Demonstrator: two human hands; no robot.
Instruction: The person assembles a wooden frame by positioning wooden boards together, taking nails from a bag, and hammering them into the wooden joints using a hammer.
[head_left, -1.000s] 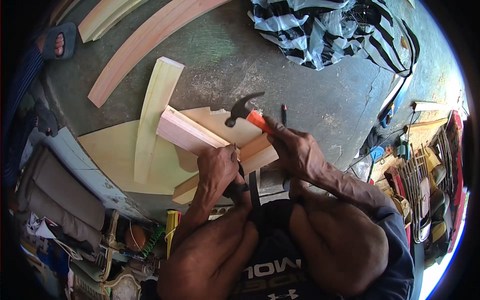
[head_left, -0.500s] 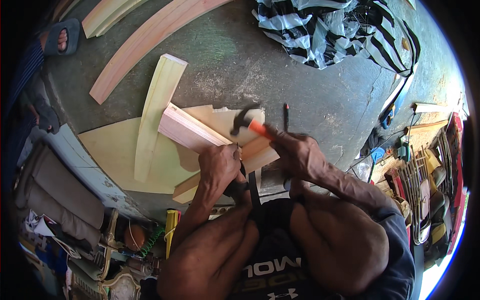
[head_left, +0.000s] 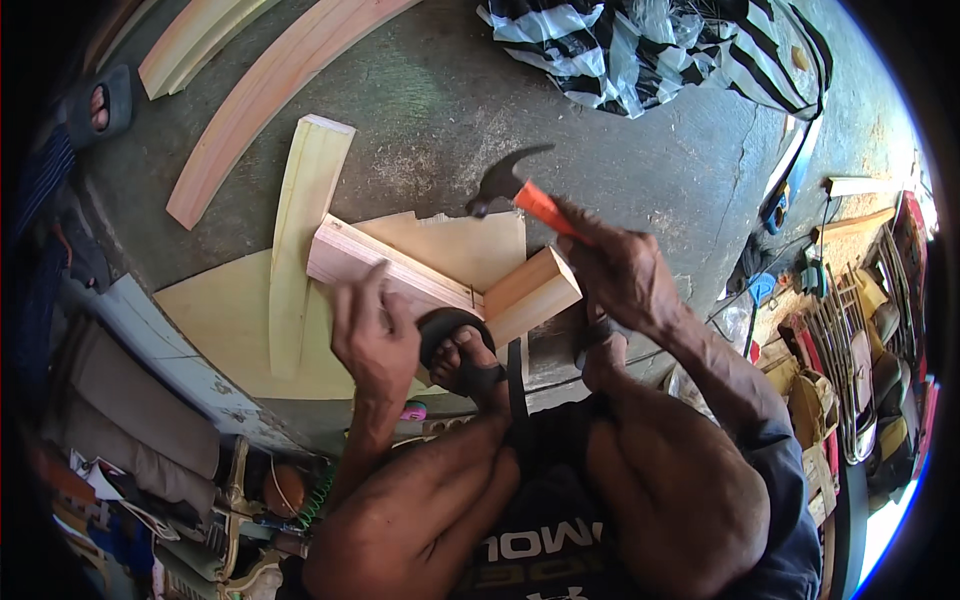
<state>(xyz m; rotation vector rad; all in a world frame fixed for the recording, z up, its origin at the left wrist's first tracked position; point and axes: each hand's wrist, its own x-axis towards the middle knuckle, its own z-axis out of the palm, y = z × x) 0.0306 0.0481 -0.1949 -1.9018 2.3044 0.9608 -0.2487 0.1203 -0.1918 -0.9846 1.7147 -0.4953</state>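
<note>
My right hand (head_left: 632, 285) grips a claw hammer (head_left: 500, 185) by its orange handle, its dark head raised above the far edge of the thin plywood sheet (head_left: 480, 240). My left hand (head_left: 375, 335), slightly blurred, hovers beside a pinkish wooden block (head_left: 365, 265), fingers apart and nothing in them. A thin nail (head_left: 472, 295) stands in that block's upper edge, near where it meets a second, orange-tinted block (head_left: 530, 300). My sandalled foot (head_left: 465, 360) is up against the joined blocks. The first block's far end touches a pale curved board (head_left: 305, 240).
Long curved wooden pieces (head_left: 270, 95) lie at the far left, near another person's sandalled foot (head_left: 100, 105). A black-and-white striped plastic bag (head_left: 640, 60) sits at the back. Stacked metal chair frames (head_left: 850, 370) stand on the right, and brown cushions (head_left: 140, 400) on the left.
My left hand has let go of the nail and drawn back leftward, leaving the nail standing. The hammer has risen away from the joint. The second block's visible end has shifted slightly as the view moved.
</note>
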